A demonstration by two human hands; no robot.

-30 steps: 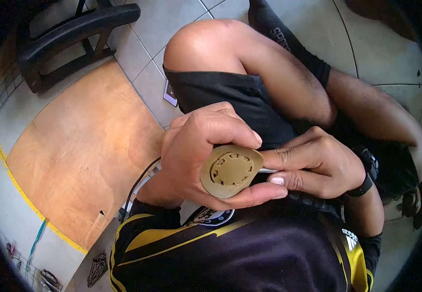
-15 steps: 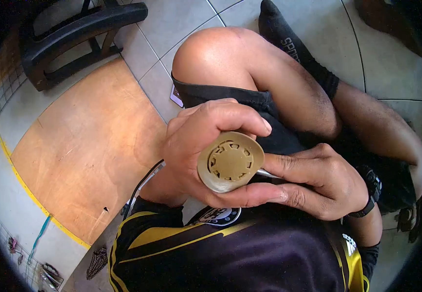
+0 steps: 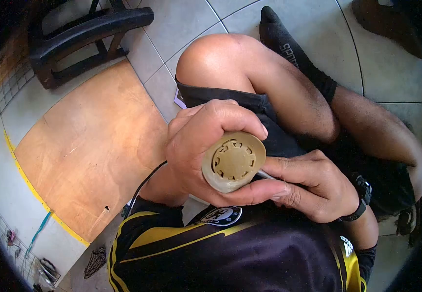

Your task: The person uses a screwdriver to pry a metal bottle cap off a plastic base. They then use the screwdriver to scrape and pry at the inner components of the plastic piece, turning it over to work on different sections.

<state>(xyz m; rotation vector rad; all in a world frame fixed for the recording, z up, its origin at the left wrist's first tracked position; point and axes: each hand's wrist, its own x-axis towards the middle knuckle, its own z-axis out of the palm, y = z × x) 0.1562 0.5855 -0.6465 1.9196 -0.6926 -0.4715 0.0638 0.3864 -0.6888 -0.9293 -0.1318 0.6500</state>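
My left hand (image 3: 199,141) is wrapped around a tan, rounded plastic part (image 3: 234,161) whose flat end, with a notched ring moulded into it, faces the camera. My right hand (image 3: 313,187) sits just to its right, fingers pinched on a thin silvery metal tool (image 3: 265,173) whose tip goes in under the part's lower right edge. Most of the tool is hidden by my fingers. A black watch (image 3: 362,194) is on my right wrist. Both hands hover over my lap, above black shorts and a black and yellow jersey.
I sit on a grey tiled floor with my knee (image 3: 216,53) raised. A plywood sheet (image 3: 94,146) with a yellow edge lies to the left. A black chair base (image 3: 74,39) stands at top left. A phone (image 3: 178,100) peeks out beside my thigh; a black cable (image 3: 143,187) runs under my left wrist.
The view has shifted slightly and both hands have edged together. My right fingers have slid a little further under the tan part; the grip on both things is the same.
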